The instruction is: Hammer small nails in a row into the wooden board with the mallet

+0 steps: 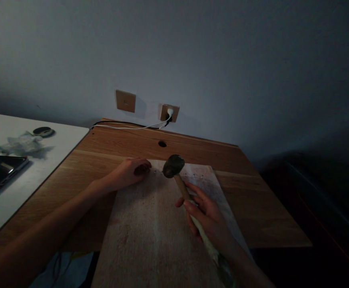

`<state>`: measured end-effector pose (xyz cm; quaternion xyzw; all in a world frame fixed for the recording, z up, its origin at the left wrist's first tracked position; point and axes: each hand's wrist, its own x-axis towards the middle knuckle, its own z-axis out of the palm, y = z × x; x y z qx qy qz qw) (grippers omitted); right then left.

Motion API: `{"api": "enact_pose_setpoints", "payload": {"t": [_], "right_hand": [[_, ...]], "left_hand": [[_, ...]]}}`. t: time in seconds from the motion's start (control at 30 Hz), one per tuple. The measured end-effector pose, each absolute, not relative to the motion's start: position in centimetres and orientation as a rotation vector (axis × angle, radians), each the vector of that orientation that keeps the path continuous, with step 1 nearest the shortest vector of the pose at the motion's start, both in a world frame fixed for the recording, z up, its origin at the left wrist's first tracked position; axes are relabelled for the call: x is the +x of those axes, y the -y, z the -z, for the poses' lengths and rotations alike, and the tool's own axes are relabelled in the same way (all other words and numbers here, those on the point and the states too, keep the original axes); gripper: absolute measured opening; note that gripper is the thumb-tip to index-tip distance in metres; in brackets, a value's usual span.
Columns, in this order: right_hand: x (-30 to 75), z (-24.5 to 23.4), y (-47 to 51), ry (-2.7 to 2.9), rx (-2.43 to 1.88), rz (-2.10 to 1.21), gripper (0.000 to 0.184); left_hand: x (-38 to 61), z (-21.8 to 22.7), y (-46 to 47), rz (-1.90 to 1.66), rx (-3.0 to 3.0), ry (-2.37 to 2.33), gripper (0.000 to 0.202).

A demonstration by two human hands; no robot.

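My right hand (206, 218) is wrapped round the handle of a hammer (182, 186). Its thick, rounded dark head hangs over the far part of a pale wooden board (144, 236), and the handle slants down toward me. Whether the head touches the board I cannot tell. At the board's far left corner rests my left hand (134, 170), its fingers curled in a pinch; what sits between the fingertips is hidden. A row of small nail-like dots (198, 175) runs along the board's far edge, partly covered by the hammer head.
Beneath the board is a brown wooden desk (267, 208) with a round cable hole (162, 143). Cables (126, 127) run along its back to a wall socket (174, 113). On a white table (42, 172) at left lie a phone (3, 172), crumpled plastic (24, 144) and a dark oval object (44, 131).
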<state>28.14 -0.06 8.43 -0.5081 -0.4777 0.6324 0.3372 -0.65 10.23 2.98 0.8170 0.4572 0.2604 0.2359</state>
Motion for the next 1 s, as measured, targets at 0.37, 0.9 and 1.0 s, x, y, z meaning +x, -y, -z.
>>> {"api": "enact_pose_setpoints", "payload": {"t": [0.37,0.9,1.0], "right_hand": [[24.0,-7.7,-2.5,1.377,-1.176,-1.783,0.053],[28.9,-5.2,7.3,0.847,-1.513,-1.394,0.045],[29.2,-4.7,6.8,0.968,-1.598,-1.417,0.046]], "left_hand": [[-1.0,-3.1,-10.3,-0.73,2.105,-1.262,0.042],[-2.1,-2.6,-11.0,-0.762,2.286,-1.384,0.05],[-2.1,-2.0,-11.4,-0.792,2.336,-1.475,0.046]]}}
